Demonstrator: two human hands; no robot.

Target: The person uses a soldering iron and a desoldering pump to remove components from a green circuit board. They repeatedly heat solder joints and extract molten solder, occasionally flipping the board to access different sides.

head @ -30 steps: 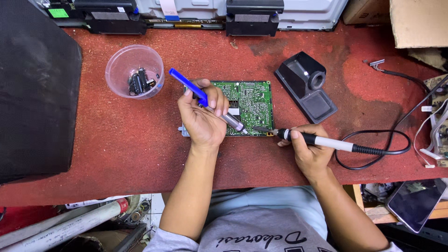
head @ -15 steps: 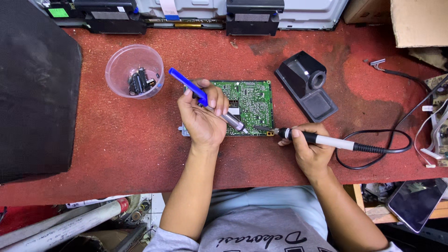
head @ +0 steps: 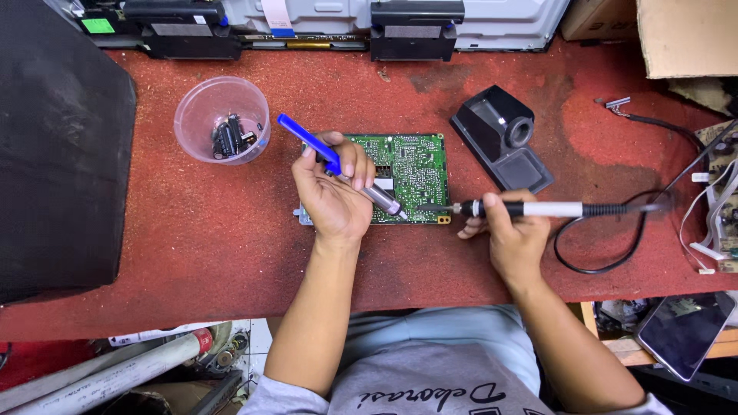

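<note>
A large black panel (head: 58,146) fills the left margin and is cut off by the top and left borders; what it is cannot be determined. To its right, on the red bench top (head: 184,238), stands a clear plastic cup (head: 221,119) holding small dark parts too small to identify. Open bench surface lies between the cup and the near edge.

The left hand (head: 332,192) is closed in a pen-like grip around a desoldering pump (head: 338,169) with a blue plunger and metal barrel; its tip points down-right onto the green circuit board (head: 407,173). The hand rests on the board's left part and hides it; only a metal corner shows at the lower left. The board lies flat at bench centre.

The right hand (head: 511,234) is curled around a soldering iron (head: 523,208), held nearly level; its tip meets the board's lower right edge, close to the pump's nozzle. Whether the two tips touch cannot be made out. The black cord (head: 607,253) loops across bare bench to the right.

Behind the iron sits a black iron stand (head: 501,138), apart from the board. At the right margin, loose wiring (head: 711,200) and a dark tablet (head: 684,330) are cropped. Equipment along the far edge is cut off at the top.
</note>
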